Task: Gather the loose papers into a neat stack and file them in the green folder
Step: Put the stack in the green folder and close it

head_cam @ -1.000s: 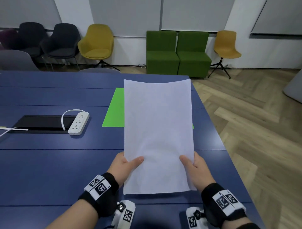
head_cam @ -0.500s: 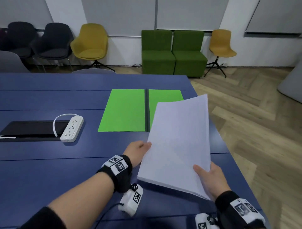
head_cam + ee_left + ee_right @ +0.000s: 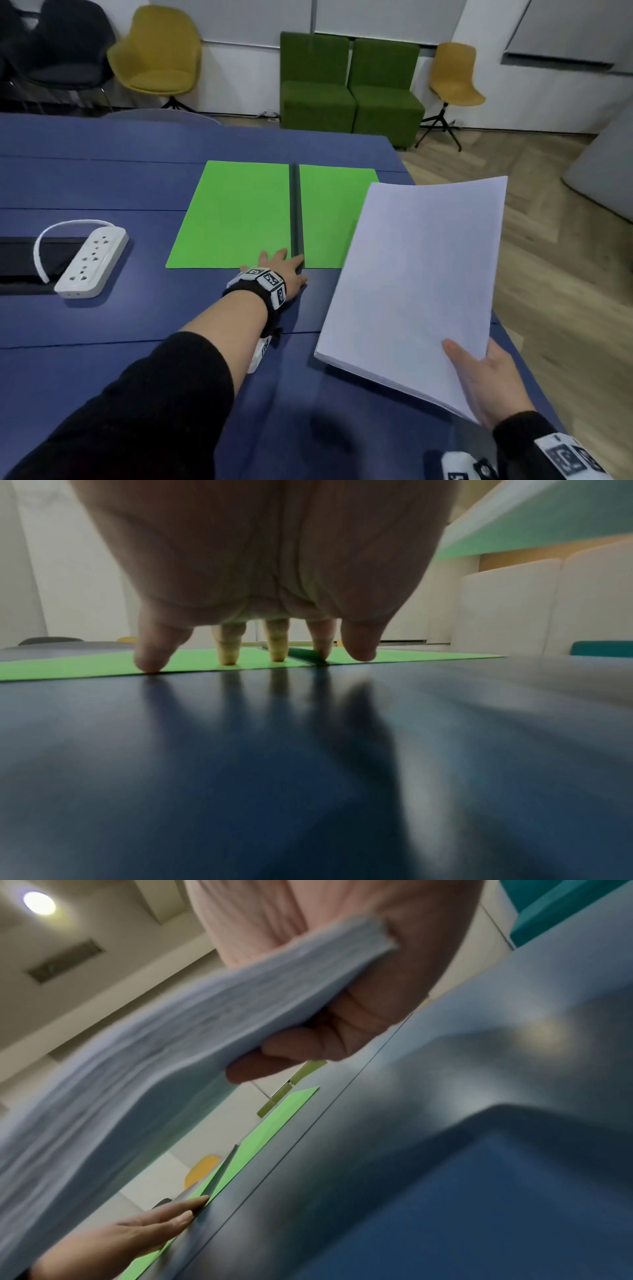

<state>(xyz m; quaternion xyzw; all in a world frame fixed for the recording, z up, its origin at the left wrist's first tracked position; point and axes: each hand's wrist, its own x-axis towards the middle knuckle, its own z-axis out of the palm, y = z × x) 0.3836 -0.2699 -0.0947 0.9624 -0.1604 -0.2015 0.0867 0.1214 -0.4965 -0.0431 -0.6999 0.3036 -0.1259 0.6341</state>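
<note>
The green folder (image 3: 236,212) lies open and flat on the blue table (image 3: 102,178), its dark spine (image 3: 296,209) down the middle. My left hand (image 3: 284,265) reaches forward with straight fingers; the fingertips (image 3: 229,658) rest on the folder's (image 3: 68,666) near edge beside the spine. My right hand (image 3: 486,380) grips the near right corner of a thick white paper stack (image 3: 418,281), thumb on top, held tilted above the table's right side. In the right wrist view the fingers (image 3: 308,1053) curl under the stack (image 3: 143,1053), with the folder (image 3: 274,1123) beyond.
A white power strip (image 3: 90,262) with a looped cord lies at the left beside a black cable tray (image 3: 20,257). The table's right edge runs close under the stack. Yellow and dark chairs and a green sofa (image 3: 349,89) stand behind the table.
My left hand has let go of the stack and reached forward to the folder's near edge. The stack has swung right, now held by my right hand alone.
</note>
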